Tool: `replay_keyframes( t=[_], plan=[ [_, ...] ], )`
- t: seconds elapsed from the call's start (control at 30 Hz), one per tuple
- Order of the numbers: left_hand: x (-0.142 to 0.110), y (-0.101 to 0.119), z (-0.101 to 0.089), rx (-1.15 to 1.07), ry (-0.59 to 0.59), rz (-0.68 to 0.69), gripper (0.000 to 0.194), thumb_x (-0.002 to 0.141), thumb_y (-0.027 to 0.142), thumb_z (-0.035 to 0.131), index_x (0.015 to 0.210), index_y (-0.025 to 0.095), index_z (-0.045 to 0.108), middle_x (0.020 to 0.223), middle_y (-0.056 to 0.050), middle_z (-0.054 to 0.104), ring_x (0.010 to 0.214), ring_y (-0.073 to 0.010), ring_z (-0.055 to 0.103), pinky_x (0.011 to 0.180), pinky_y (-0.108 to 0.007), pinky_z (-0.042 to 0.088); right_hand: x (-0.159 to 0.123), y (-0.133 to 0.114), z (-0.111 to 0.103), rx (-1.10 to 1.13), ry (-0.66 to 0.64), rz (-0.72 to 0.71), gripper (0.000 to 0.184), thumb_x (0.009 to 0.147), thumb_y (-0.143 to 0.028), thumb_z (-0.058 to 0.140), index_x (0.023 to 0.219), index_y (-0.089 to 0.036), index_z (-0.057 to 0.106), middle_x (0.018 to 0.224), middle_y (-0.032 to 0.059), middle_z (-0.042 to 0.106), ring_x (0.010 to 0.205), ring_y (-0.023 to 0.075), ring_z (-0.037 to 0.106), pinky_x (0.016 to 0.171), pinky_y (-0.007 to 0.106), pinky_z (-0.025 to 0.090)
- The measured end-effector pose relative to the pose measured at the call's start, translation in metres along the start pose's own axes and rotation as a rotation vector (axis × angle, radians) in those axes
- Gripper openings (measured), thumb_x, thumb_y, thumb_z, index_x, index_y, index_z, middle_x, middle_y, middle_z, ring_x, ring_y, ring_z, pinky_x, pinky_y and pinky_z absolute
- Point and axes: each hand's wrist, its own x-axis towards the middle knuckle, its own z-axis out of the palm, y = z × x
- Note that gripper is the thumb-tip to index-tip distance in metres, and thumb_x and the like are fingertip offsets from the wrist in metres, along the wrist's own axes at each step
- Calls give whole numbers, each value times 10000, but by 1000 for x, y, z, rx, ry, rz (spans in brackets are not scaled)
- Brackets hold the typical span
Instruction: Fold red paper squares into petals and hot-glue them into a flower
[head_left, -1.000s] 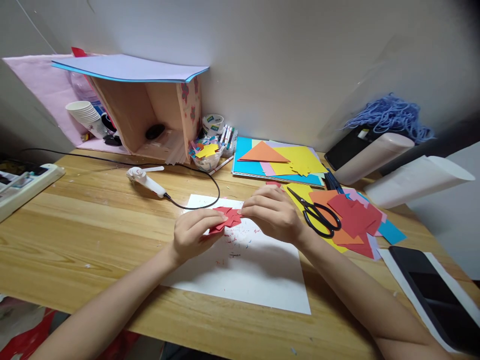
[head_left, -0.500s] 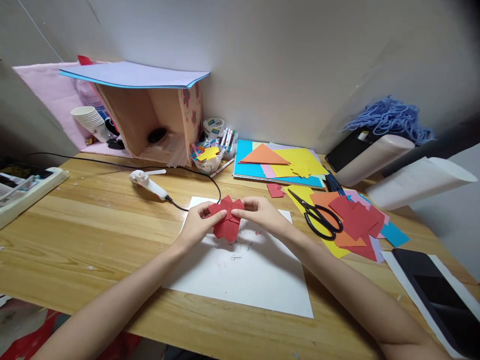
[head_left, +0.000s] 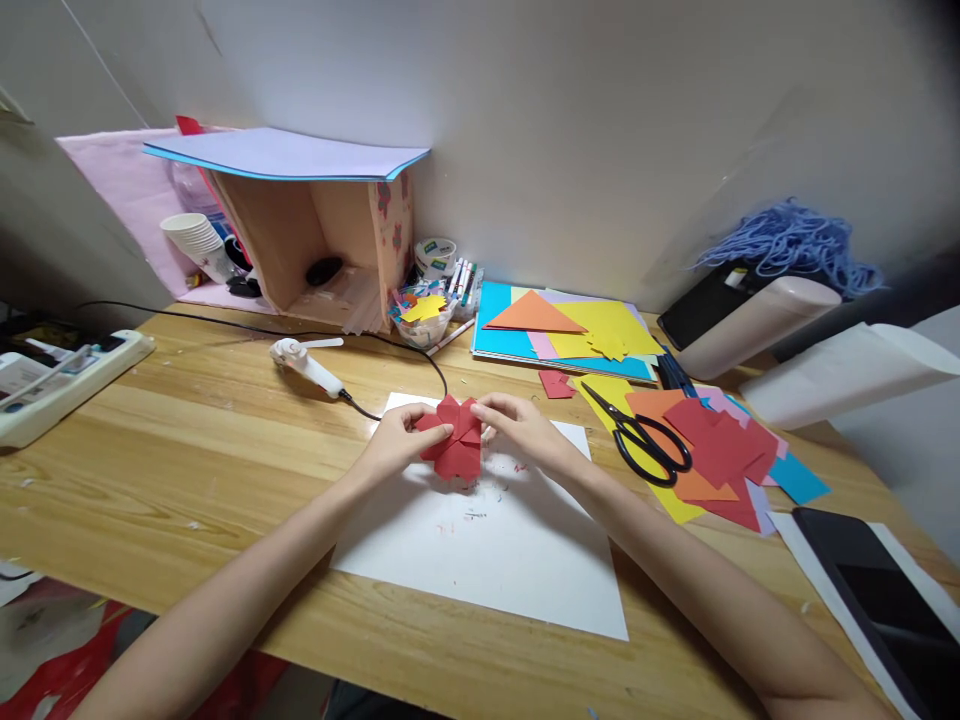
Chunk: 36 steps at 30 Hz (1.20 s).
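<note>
Both hands hold a red paper flower upright, its face with several petals turned toward me. My left hand pinches its left side, thumb on the front near the middle and fingers behind. At the upper right petal, my right hand grips the edge between thumb and forefinger. Beneath lies a white sheet of paper with small red and dark marks or scraps on it. Black-handled scissors rest to the right on coloured paper pieces. A small red paper piece is just behind my right hand.
A white corded hand tool lies left of the sheet. Behind stand an open box and a bowl of scraps. Stacked coloured paper is at the back. A phone lies at right, a power strip at left.
The red paper flower has been tilted up from nearly flat to face me. My right hand has moved from its right edge onto the front, then up to the upper right petal.
</note>
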Motion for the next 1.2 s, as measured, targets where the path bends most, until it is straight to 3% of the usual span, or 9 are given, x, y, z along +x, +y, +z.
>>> replay_keyframes(
  t=[0.13, 0.27, 0.37, 0.47, 0.63, 0.77, 0.97, 1.07, 1.2],
  plan=[
    [-32, -3, -36, 142, 182, 168, 193, 705, 319, 608, 761, 137, 584, 726, -29, 645, 659, -143, 602, 588, -233, 472, 0, -1, -4, -76, 49, -81, 354, 836, -448, 432, 889, -140, 599, 852, 71, 626, 732, 133, 564, 663, 271, 461],
    [-73, -39, -98, 576, 478, 482, 123, 709, 252, 618, 803, 173, 610, 816, -44, 678, 749, -153, 631, 704, -258, 503, -4, -1, 1, -217, 28, -154, 368, 870, -432, 376, 810, -155, 611, 802, 56, 631, 751, 153, 568, 695, 287, 440],
    [-91, -70, -139, 875, 496, 679, 110, 731, 205, 600, 837, 200, 630, 876, -45, 695, 845, -162, 644, 769, -270, 502, -6, 1, 11, -326, 18, -179, 359, 880, -412, 362, 784, -173, 612, 820, 44, 636, 748, 162, 568, 696, 295, 431],
    [-96, -83, -157, 1085, 351, 622, 123, 785, 205, 538, 865, 209, 631, 942, -55, 687, 864, -159, 641, 781, -276, 495, -7, 5, 23, -405, 27, -218, 318, 880, -386, 375, 771, -196, 605, 837, 35, 635, 788, 175, 571, 711, 298, 424],
    [-100, -68, -149, 1073, 224, 441, 175, 824, 194, 438, 871, 196, 607, 908, -70, 669, 825, -143, 629, 747, -253, 482, 3, 8, 43, -501, 28, -314, 287, 866, -389, 395, 748, -216, 591, 816, 38, 630, 772, 194, 573, 682, 312, 425],
    [-112, -50, -138, 1000, 160, 348, 259, 759, 190, 489, 1005, 184, 571, 1009, -93, 617, 951, -194, 573, 825, -301, 441, 37, 7, 65, -528, -21, -309, 289, 869, -394, 372, 815, -205, 585, 868, 45, 633, 781, 189, 580, 675, 311, 437],
    [-106, -52, -114, 846, 476, 93, 137, 817, 267, 448, 798, 183, 554, 825, -46, 580, 764, -168, 558, 683, -281, 434, 118, 9, 117, -528, 19, -395, 442, 775, -449, 500, 1083, -132, 490, 1006, 121, 560, 846, 197, 558, 719, 333, 443],
    [-97, -58, -104, 819, 593, 35, 117, 781, 289, 511, 732, 183, 510, 794, -33, 550, 746, -165, 543, 655, -272, 429, 146, 6, 144, -616, 50, -389, 528, 718, -458, 559, 1113, -119, 478, 983, 120, 558, 873, 221, 531, 762, 358, 406],
    [-92, -59, -100, 796, 647, 21, 95, 751, 229, 525, 687, 184, 470, 787, -28, 526, 740, -159, 528, 660, -272, 427, 163, 1, 163, -664, 5, -390, 371, 730, -361, 526, 1022, -133, 540, 920, 97, 591, 826, 221, 526, 716, 322, 384]
  ],
)
